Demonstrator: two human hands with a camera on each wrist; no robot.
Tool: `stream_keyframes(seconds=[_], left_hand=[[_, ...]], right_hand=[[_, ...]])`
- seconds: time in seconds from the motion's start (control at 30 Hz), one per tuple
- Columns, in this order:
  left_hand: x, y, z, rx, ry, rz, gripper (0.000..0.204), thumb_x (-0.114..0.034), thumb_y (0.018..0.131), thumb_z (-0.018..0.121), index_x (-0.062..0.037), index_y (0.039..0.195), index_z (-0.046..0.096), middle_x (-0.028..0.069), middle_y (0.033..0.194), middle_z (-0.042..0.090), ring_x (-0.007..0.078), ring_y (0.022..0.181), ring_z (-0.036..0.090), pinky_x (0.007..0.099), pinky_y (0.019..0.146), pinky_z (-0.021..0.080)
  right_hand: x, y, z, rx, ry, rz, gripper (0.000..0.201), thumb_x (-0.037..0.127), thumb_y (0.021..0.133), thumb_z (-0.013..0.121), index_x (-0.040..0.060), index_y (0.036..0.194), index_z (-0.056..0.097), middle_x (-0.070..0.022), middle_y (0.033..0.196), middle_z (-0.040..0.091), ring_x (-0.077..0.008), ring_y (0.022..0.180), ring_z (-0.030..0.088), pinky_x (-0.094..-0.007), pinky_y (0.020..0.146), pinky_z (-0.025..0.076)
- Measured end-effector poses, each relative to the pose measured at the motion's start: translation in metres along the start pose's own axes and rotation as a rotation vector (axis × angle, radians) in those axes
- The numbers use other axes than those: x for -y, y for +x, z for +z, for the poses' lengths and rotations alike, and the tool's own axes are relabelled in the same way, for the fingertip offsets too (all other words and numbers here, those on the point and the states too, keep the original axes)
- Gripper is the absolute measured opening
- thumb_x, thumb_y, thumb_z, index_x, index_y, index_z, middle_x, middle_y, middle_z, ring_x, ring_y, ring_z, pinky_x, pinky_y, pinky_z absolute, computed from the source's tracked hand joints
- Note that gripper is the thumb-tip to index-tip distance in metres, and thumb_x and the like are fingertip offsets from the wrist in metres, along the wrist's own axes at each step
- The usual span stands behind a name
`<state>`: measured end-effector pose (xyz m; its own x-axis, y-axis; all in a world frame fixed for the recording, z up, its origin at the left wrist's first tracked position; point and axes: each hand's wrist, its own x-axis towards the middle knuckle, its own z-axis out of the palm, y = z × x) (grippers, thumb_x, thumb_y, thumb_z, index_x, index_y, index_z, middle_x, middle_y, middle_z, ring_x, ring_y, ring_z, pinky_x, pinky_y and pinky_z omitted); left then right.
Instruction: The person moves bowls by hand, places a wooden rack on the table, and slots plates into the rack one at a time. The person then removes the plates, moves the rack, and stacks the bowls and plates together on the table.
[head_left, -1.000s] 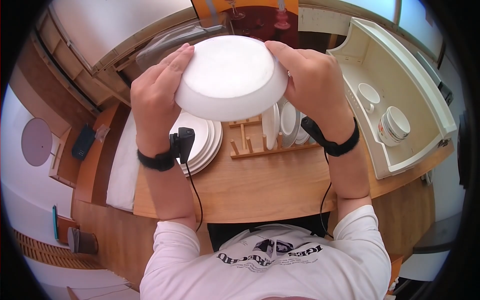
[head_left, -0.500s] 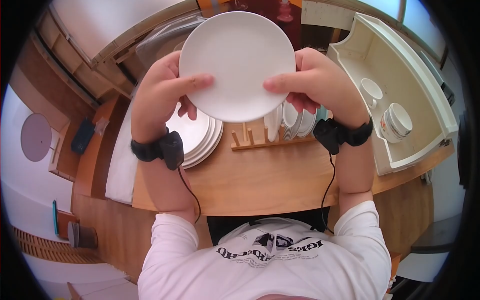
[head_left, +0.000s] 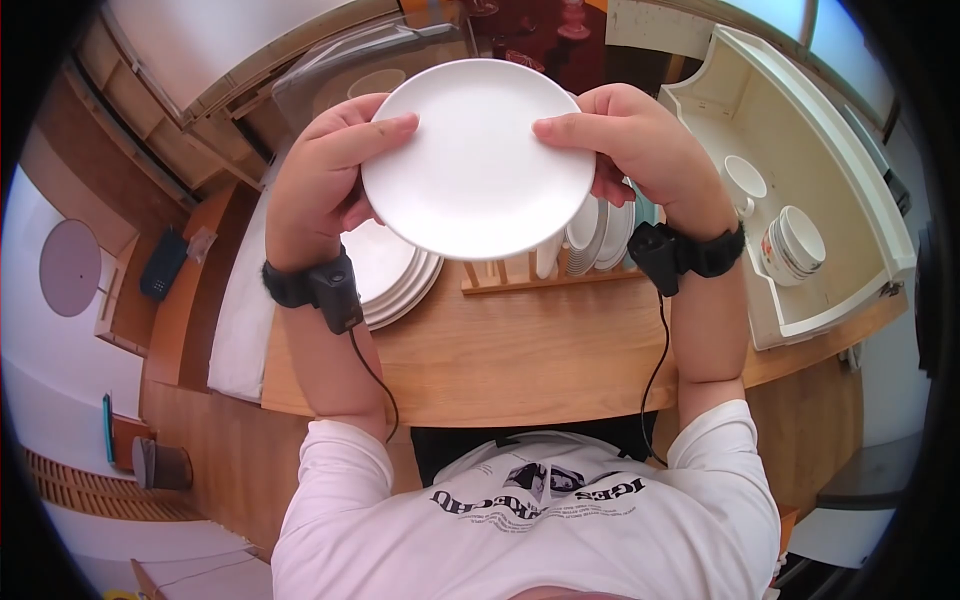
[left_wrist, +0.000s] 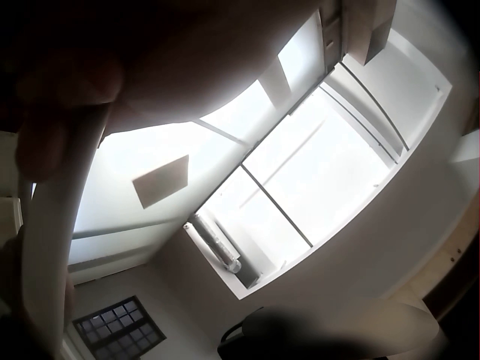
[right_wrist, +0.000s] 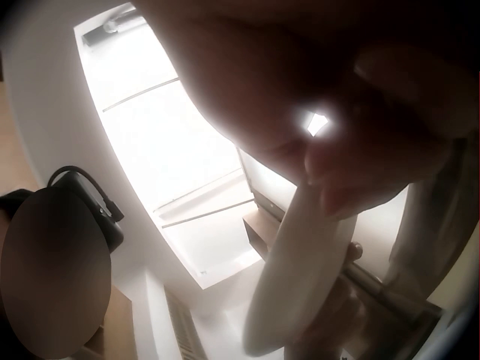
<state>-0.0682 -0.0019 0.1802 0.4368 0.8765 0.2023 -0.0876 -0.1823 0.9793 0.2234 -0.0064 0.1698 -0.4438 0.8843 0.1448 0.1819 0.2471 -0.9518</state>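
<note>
A round white plate (head_left: 480, 180) is held up over the table, its smooth upper face toward the head camera. My left hand (head_left: 335, 165) grips its left rim, thumb on the face and the other fingers underneath. On the opposite rim my right hand (head_left: 650, 150) holds it the same way. In the right wrist view the plate (right_wrist: 289, 277) appears edge-on below the fingers. Behind and below it, a stack of white plates (head_left: 405, 285) sits at left. A wooden dish rack (head_left: 560, 285) with upright plates (head_left: 600, 235) stands to the right, partly hidden by the held plate.
On the right of the wooden table (head_left: 500, 360) stands a cream open-fronted cabinet (head_left: 800, 320), holding a white cup (head_left: 742, 180) and stacked bowls (head_left: 795, 245). A clear plastic box (head_left: 325, 85) lies at the back left. Cables run down from both wrist cameras.
The plate has turned from its underside to its upper face and then dropped slightly. Both thumbs have come onto the face.
</note>
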Motion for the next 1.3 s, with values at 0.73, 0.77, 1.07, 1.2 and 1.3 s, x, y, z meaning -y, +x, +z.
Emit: stream_keyframes(seconds=[0.73,0.77,1.07,1.2,1.3], left_hand=[[0.003,0.007,-0.007,0.027,0.000,-0.120,0.027,-0.016,0.098,0.067,0.0050,0.115,0.068,0.0039,0.073,0.069,0.0023,0.039,0.050,0.0187,0.029,0.026],[0.004,0.008,-0.008,0.020,-0.007,-0.120,0.027,-0.016,0.097,0.067,0.0049,0.114,0.068,0.0039,0.072,0.069,0.0023,0.039,0.049,0.0187,0.029,0.026],[0.007,0.007,-0.025,-0.034,-0.023,-0.056,0.025,-0.015,0.098,0.067,0.0056,0.113,0.068,0.0049,0.072,0.069,0.0030,0.036,0.049,0.0175,0.028,0.027],[0.006,0.008,-0.017,-0.012,-0.023,-0.070,0.026,-0.016,0.098,0.068,0.0060,0.112,0.068,0.0052,0.072,0.069,0.0032,0.036,0.049,0.0179,0.028,0.028],[0.009,0.010,-0.007,-0.018,-0.010,-0.096,0.027,-0.016,0.097,0.068,0.0061,0.112,0.068,0.0048,0.072,0.069,0.0033,0.037,0.050,0.0184,0.029,0.028]], right_hand=[[0.002,-0.020,0.052,-0.187,-1.029,-0.725,0.042,0.026,0.100,0.065,-0.0053,0.128,0.066,-0.0259,0.132,0.066,-0.0382,0.122,0.064,-0.0447,0.111,0.047],[0.004,-0.023,0.056,-0.141,-0.995,-0.706,0.043,0.027,0.101,0.064,-0.0050,0.129,0.065,-0.0260,0.134,0.065,-0.0387,0.126,0.062,-0.0459,0.114,0.043],[0.022,-0.051,0.043,-0.018,-1.075,-0.504,0.050,0.031,0.100,0.065,-0.0060,0.134,0.062,-0.0263,0.140,0.061,-0.0392,0.135,0.056,-0.0505,0.119,0.037],[0.013,-0.044,0.043,-0.088,-1.106,-0.516,0.054,0.033,0.099,0.067,-0.0070,0.135,0.060,-0.0265,0.142,0.059,-0.0395,0.136,0.054,-0.0512,0.119,0.037],[0.003,-0.031,0.057,-0.068,-1.036,-0.557,0.059,0.034,0.098,0.068,-0.0073,0.139,0.057,-0.0261,0.145,0.057,-0.0400,0.139,0.052,-0.0504,0.119,0.037]])
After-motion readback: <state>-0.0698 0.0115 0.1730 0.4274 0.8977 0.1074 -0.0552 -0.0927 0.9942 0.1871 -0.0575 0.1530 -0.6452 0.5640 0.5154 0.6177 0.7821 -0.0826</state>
